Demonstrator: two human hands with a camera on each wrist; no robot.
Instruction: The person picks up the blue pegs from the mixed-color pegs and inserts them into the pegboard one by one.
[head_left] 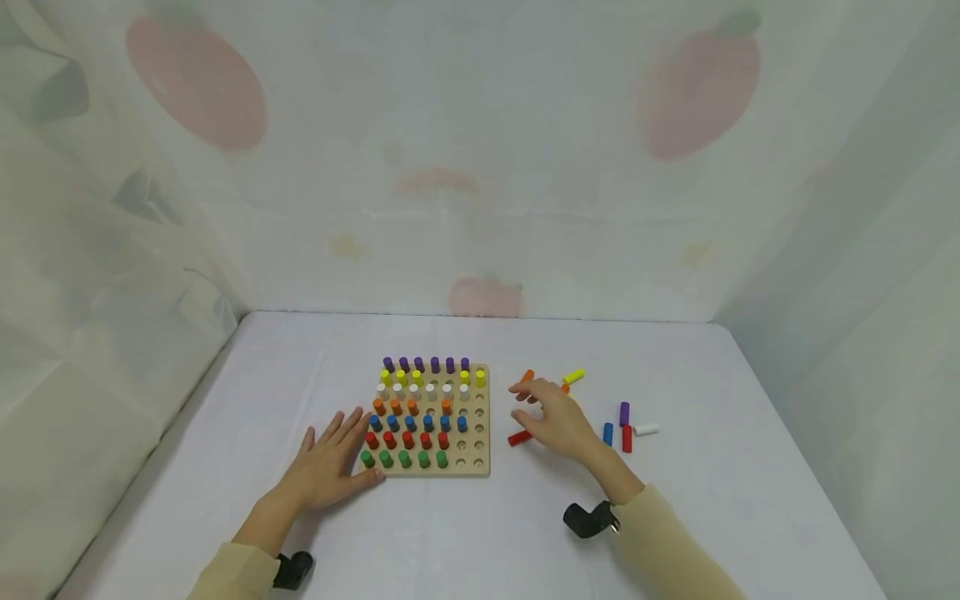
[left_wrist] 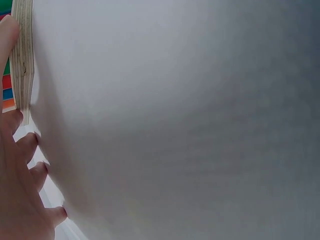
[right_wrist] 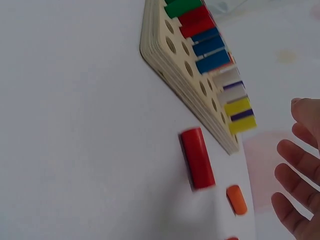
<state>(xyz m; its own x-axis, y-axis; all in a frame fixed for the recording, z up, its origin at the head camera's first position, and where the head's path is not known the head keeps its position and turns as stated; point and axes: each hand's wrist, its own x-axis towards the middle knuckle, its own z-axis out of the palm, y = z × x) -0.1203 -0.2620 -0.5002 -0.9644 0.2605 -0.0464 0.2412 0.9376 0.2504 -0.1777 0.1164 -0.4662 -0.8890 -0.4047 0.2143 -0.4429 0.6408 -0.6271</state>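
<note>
A wooden pegboard (head_left: 471, 476) lies on the table with rows of purple, yellow, white, orange, blue, red and green pegs. Bare holes show mostly along its right side. My left hand (head_left: 322, 471) rests at the board's left edge, fingers spread, thumb by the near left corner; the left wrist view shows the thumb against the board's side (left_wrist: 22, 60). To the right of the board, my right hand (head_left: 558, 421) hovers above loose pegs, its fingers loosely bent with nothing seen between them. Close to it lie a red peg (right_wrist: 198, 159) and an orange peg (right_wrist: 236, 200).
Farther right lie a purple peg (head_left: 625, 413), a blue peg (head_left: 608, 433), another red peg (head_left: 627, 438) and a white peg (head_left: 647, 430). Behind the right hand is a yellow peg (head_left: 573, 377). Pale printed curtains stand around the white table (head_left: 450, 550).
</note>
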